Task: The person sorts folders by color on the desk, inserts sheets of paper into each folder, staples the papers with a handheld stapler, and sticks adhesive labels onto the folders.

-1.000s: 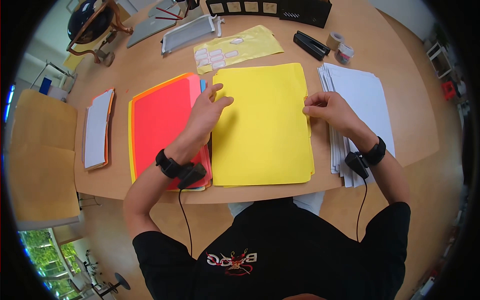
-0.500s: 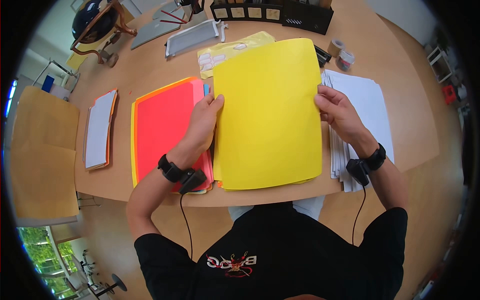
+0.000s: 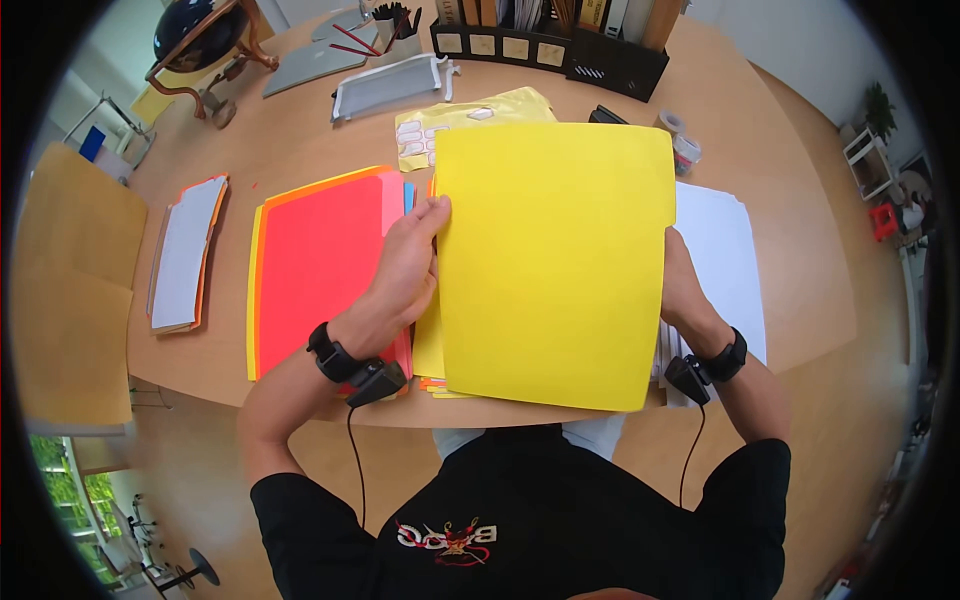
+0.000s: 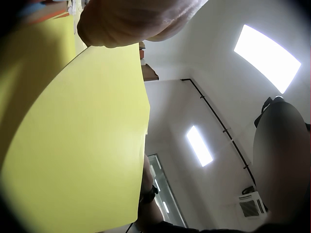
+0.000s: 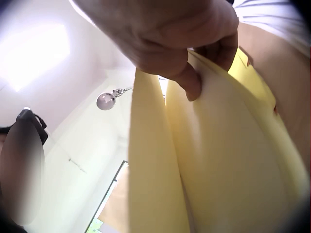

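A yellow file folder (image 3: 555, 270) is held up, tilted, over the front of the desk. My left hand (image 3: 400, 260) grips its left edge, thumb on the front. At the right edge my right hand (image 3: 685, 285) is partly hidden behind the front leaf. In the right wrist view the two leaves stand apart, and the thumb (image 5: 192, 87) lies between them, pinching the rear leaf against the fingers behind. Under the raised folder lies a pile with another yellow folder (image 3: 427, 340) showing. Red and pink folders (image 3: 320, 270) lie left of it, a stack of white paper (image 3: 715, 240) right.
A thin stack topped with white (image 3: 190, 250) lies far left. Behind the folder are a yellow sheet with labels (image 3: 500, 108), a mesh tray (image 3: 395, 88), a black organiser (image 3: 505, 48), a tape roll (image 3: 670, 122) and a small clear jar (image 3: 686, 153). A globe (image 3: 200, 35) stands back left.
The yellow folder has been lifted off the pile and shifted right. My left hand has taken its left edge; my right hand has moved in behind the front leaf, the leaves now parted.
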Demonstrator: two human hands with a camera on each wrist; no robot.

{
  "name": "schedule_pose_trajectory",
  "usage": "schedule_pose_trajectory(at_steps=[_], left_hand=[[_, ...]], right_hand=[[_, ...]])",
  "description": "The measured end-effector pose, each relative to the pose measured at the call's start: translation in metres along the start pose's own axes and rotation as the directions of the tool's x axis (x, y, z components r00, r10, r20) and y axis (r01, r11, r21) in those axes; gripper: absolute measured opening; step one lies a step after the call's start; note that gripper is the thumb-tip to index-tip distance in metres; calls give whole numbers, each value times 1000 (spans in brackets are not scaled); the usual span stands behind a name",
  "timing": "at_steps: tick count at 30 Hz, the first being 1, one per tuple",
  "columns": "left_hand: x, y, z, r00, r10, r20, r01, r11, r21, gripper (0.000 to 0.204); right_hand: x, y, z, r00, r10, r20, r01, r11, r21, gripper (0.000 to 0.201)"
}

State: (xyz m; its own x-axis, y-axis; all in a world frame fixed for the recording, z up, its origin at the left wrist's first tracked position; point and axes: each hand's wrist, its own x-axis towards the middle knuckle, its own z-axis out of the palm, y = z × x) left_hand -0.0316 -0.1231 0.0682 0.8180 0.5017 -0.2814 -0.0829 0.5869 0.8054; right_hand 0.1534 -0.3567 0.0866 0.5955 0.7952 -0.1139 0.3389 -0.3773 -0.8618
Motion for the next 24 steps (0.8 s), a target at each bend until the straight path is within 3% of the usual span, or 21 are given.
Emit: schedule_pose_trajectory(at_steps=[1, 3, 7, 8, 9, 10, 12, 14, 16, 18, 19, 21, 22, 23, 24], left_hand=[[-1, 1, 0, 1000, 13, -14, -13, 1000, 19, 31], [1, 1, -6, 999, 38, -5, -38, 999, 40, 32], [-6, 6, -11, 989, 145, -18, -141, 980, 143, 33], [-10, 13, -13, 991, 134, -15, -130, 981, 143, 33], [-14, 25, -15, 975, 215, -63, -202, 965, 169, 32], [-19, 40, -19, 949, 295, -109, -270, 942, 198, 30], [-30, 79, -40, 933, 357, -46, -331, 901, 281, 27], [-33, 115, -90, 914, 403, -56, -353, 855, 380, 26], [-38, 141, -128, 898, 432, -81, -351, 815, 462, 26], [-49, 152, -145, 875, 424, -234, -252, 811, 528, 27], [-49, 157, -169, 876, 421, -235, -247, 811, 530, 27], [-42, 160, -238, 882, 324, -344, -38, 775, 631, 29], [-38, 156, -268, 881, 324, -345, -36, 774, 632, 29], [-34, 149, -296, 869, 312, -383, 38, 730, 682, 32], [-35, 146, -294, 855, 303, -420, 115, 680, 724, 36]], right_hand=[[-2, 0, 1, 1000, -1, 2, 1, 1000, -4, 44], [-4, 1, 3, 999, 19, -39, -4, 930, 368, 35], [-4, 17, -11, 997, 78, 11, -76, 916, 395, 31], [-7, 15, -18, 996, 69, -61, -35, 896, 442, 34], [-9, 11, -30, 989, 62, -135, 11, 876, 482, 37], [-11, 10, -50, 983, 73, -171, 9, 899, 438, 41], [-19, 12, -97, 959, 97, -267, 13, 924, 383, 43], [-26, 21, -140, 908, 120, -400, 6, 954, 299, 41], [-37, 38, -171, 893, 127, -432, -16, 968, 251, 39], [-46, 65, -195, 902, 231, -365, -172, 967, 186, 39], [-51, 81, -201, 902, 235, -363, -176, 966, 188, 39], [-58, 115, -201, 872, 370, -321, -287, 917, 279, 40], [-60, 123, -198, 872, 371, -318, -288, 916, 280, 40], [-63, 131, -194, 876, 371, -307, -326, 926, 190, 41], [-65, 137, -190, 879, 374, -296, -361, 927, 98, 43]])
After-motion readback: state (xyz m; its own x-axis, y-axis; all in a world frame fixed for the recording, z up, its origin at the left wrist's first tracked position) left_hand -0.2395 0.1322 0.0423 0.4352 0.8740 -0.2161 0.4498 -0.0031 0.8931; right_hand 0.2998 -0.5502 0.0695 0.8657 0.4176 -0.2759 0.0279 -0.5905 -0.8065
